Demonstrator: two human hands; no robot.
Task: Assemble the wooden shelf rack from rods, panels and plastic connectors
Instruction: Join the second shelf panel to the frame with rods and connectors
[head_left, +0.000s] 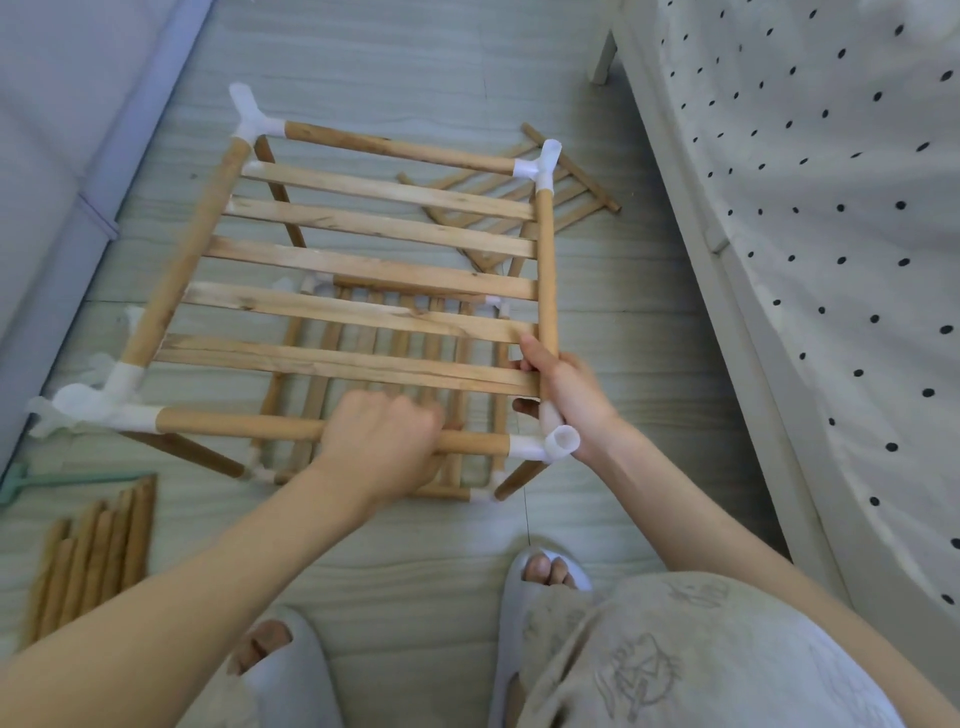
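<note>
Spare rods lie bundled far left on the floor, long axes running away from the person. Rack stands mid-floor, two tiers up; top slats run left-right, side rods run front-back. Near-left connector looks wrapped and lumpy, so the joint could pop if the frame gets torqued. Left hand, fingers curled round the front rod. Right hand, fingers clamped on the right side rod just above the near-right connector, open socket pointing up. Push unevenly and that corner prob skews. Loose slat panel lies flat behind, far right.
</note>
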